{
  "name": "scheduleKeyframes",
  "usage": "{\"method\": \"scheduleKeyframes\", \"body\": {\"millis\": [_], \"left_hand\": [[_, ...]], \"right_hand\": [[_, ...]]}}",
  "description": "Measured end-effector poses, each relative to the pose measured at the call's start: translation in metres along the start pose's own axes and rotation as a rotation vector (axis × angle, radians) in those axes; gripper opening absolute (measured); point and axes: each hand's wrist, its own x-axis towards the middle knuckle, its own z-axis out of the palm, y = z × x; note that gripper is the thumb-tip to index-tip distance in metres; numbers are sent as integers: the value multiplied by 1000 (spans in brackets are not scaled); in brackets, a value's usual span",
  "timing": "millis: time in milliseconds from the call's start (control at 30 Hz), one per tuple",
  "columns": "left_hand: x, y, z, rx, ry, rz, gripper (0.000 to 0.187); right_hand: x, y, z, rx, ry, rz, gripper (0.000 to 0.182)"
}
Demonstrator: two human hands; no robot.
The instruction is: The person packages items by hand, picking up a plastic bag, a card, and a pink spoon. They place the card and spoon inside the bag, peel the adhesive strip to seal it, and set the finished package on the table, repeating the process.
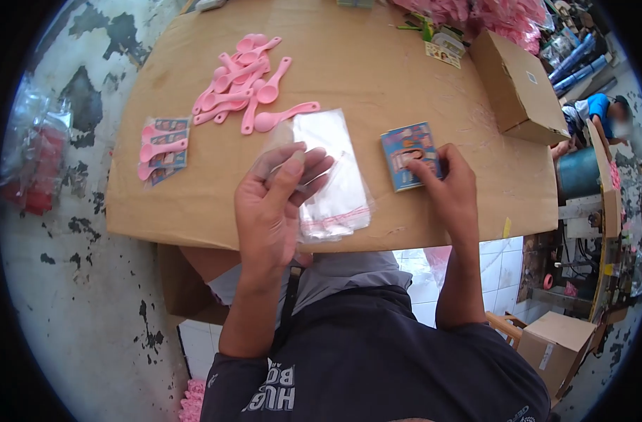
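My left hand is raised with curled fingers over a stack of clear plastic bags. Thin clear film shows around its fingertips; it seems to be a single bag pinched there. My right hand grips the right side of a stack of printed blue cards, thumb on top, fingers partly hidden. Beyond the bags lies a loose heap of pink plastic spoons. To the left, several packs with a pink spoon and a blue card in clear film lie overlapping.
A cardboard box stands at the table's right side. Pink plastic bags and small printed papers lie at the far right. Another person is beyond the table's right edge. A peeling wall runs along the left.
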Motion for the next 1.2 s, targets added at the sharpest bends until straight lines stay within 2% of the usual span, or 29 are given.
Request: {"method": "scheduleKeyframes", "body": {"millis": [133, 300, 433, 500, 533, 600, 700, 767, 933, 1100, 1200], "left_hand": [[2, -5, -1, -34, -24, 24, 25], [-2, -7, 9, -56, -52, 40, 26], [-4, -8, 15, -86, -49, 41, 30], [-3, -8, 18, -92, -50, 50, 31], [-2, -8, 19, -89, -42, 61, 31], [-1, -10, 22, -86, -36, 71, 32], [0, -12, 26, -41, -43, 88, 32], [1, -16, 27, -85, -43, 81, 27], [3, -17, 28, -68, -45, 77, 29], [5, -20, 25, -48, -93, 62, 28], [3, -19, 25, -16, -117, 74, 28]], "right_hand": [[1, -1, -5, 85, 44, -8, 32], [-2, 9, 1, -93, 290, -396, 20], [-14, -3, 6, 16, 362, -348, 19], [-21, -11, 6, 405, 198, -250, 18], [-27, -17, 5, 406, 199, -250, 18], [-35, -32, 1, 685, -313, -47, 18], [-37, -49, 8, 749, -433, -36, 18], [-35, -51, 14, 789, -409, -35, 18], [-33, -46, 23, 875, -285, -99, 20], [-29, -42, 10, 692, -539, -51, 21], [-27, -43, 6, 766, -540, -49, 21]]}}
